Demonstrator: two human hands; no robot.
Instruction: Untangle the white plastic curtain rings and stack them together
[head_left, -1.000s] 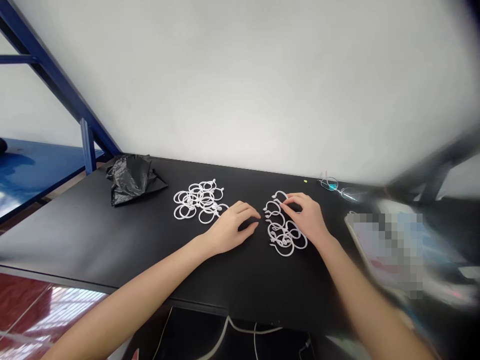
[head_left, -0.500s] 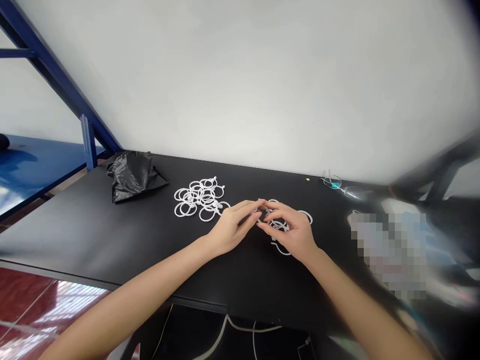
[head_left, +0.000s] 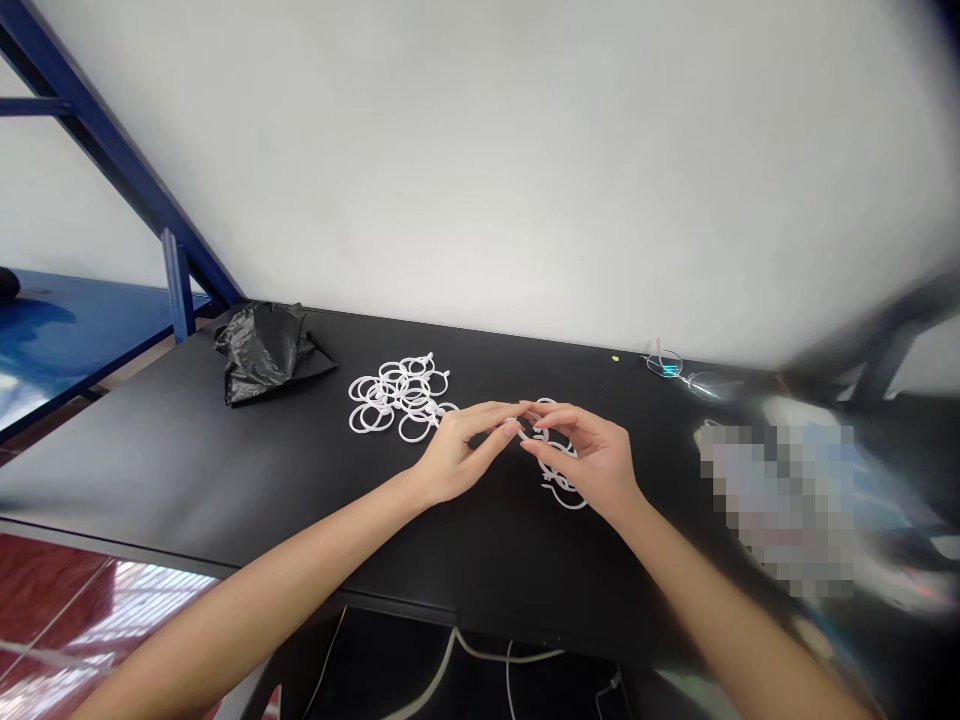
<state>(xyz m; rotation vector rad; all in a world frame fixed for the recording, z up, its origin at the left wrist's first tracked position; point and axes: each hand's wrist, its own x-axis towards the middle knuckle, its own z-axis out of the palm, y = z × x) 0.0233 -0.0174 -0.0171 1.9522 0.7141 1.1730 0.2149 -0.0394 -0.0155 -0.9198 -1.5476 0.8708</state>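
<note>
My left hand (head_left: 459,458) and my right hand (head_left: 596,458) meet above the black table, fingertips close together. Between them they pinch a white curtain ring (head_left: 523,432), thin and round, partly covered by the fingers. Thumb and forefinger of my left hand close on its left side; the right fingers curl around the other side. Under and behind my right hand lie several more white rings (head_left: 574,505), one of them with a gap in its loop. Left of my left hand is a loose heap of white rings (head_left: 405,402) with small knobs.
A crumpled black plastic bag (head_left: 262,350) lies at the table's back left. Eyeglasses (head_left: 665,364) rest near the wall at the back right, with a blurred, pixelated item (head_left: 780,510) closer in. Cables (head_left: 442,670) hang below the front edge of the black table (head_left: 315,440).
My right hand has shifted slightly and its fingers have moved on the ring, with the thumb a little further right. My left hand stays nearly in place, and the heaps look unchanged.
</note>
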